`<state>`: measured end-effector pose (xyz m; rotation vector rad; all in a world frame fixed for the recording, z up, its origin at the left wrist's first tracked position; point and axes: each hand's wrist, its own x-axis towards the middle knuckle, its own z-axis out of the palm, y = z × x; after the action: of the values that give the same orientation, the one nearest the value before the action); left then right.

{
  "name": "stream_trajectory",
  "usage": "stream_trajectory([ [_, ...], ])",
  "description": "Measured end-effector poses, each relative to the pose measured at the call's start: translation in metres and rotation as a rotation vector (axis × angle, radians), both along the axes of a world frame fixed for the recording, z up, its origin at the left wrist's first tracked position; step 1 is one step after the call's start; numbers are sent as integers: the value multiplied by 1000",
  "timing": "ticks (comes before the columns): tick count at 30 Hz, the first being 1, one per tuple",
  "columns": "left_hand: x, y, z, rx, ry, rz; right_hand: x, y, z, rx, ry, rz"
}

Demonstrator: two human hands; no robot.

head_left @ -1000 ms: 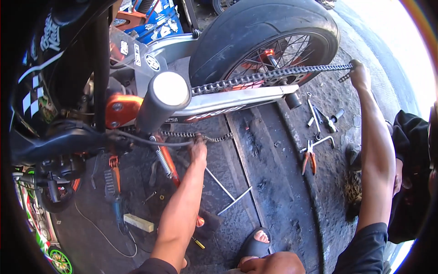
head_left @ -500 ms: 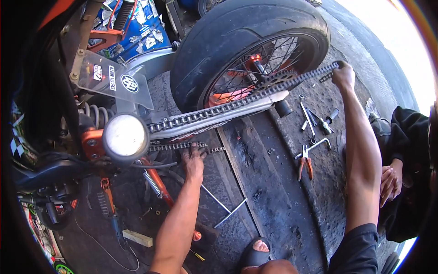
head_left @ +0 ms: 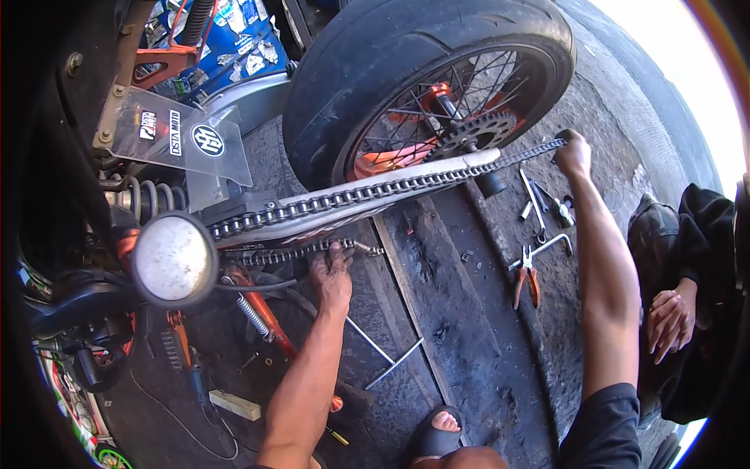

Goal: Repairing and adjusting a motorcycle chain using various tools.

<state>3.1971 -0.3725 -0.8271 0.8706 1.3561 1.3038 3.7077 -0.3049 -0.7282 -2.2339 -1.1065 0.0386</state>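
Note:
A long drive chain (head_left: 351,193) runs along the near side of a motorcycle's silver swingarm (head_left: 433,167). Its far right end is gripped in my right hand (head_left: 574,156), which holds it out taut beyond the tip of the swingarm. My left hand (head_left: 331,280) is closed on the lower run of the same chain, beneath the swingarm; a short loose tail lies to the right of its fingers. Behind the chain, the rear sprocket (head_left: 488,133) shows on the spoked wheel, with the chain off its teeth. The fingertips of my right hand are partly hidden.
The rear tyre (head_left: 336,86) stands at the back. Orange-handled pliers (head_left: 527,281), a bent wrench (head_left: 564,241) and several other tools lie at right. A T-handle wrench (head_left: 391,365) lies near my left forearm. Another person's clasped hands (head_left: 670,320) are at the right edge.
My right hand has moved slightly left and down, bringing the chain from across the sprocket to below it. My left hand stays on the lower run. The view has shifted a little.

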Motion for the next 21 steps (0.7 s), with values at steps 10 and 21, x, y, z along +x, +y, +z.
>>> stream_trajectory([
  [10, 42, -12, -28, -56, -174, -28, -112, -46, 5, 90, -44, 359],
  [21, 47, -20, -15, 137, 153, -71, -340, -66, 99, 574, -402, 1173],
])
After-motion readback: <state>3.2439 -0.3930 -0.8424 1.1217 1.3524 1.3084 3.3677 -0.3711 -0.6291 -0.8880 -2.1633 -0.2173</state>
